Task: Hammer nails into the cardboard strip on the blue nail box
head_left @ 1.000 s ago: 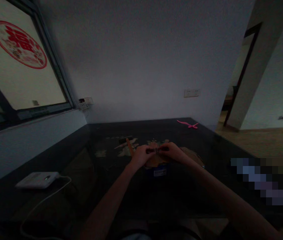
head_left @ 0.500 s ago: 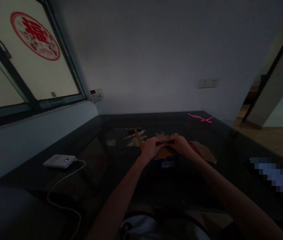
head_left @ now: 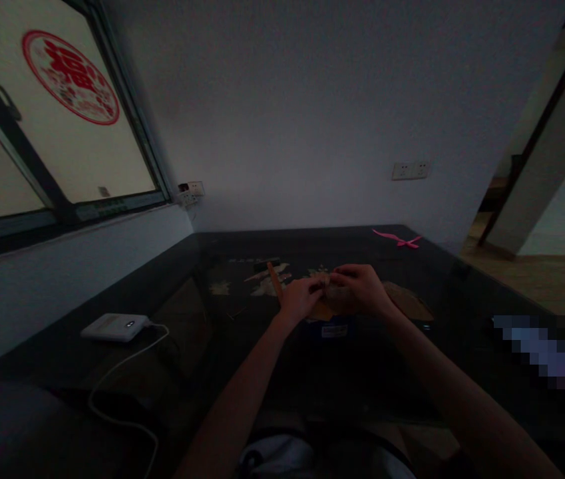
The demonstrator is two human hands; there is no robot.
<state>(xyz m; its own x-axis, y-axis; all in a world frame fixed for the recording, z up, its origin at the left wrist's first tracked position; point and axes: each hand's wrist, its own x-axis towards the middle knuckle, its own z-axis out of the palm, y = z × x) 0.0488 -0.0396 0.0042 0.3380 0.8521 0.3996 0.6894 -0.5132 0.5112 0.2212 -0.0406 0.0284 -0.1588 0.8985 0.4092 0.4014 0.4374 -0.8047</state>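
The scene is dim. My left hand (head_left: 301,298) and my right hand (head_left: 359,287) meet over the middle of a dark glass table (head_left: 242,372), fingers pinched together on a small object I cannot make out. Just beneath the hands lies a tan, paper-like piece (head_left: 404,301) and a small blue box with a white label (head_left: 333,329). An orange stick (head_left: 275,281) slants up beside my left hand. Both forearms stretch forward from the bottom of the view.
A white device (head_left: 112,326) with a white cable (head_left: 122,379) lies at the table's left. A pink ribbon (head_left: 398,239) sits at the far right corner. A window with a round red sticker (head_left: 70,76) fills the left; a doorway (head_left: 526,159) opens at right.
My view swung to the right, then settled. The right hand has lifted slightly and curled over the item, which no longer shows as a dark strip between the hands.
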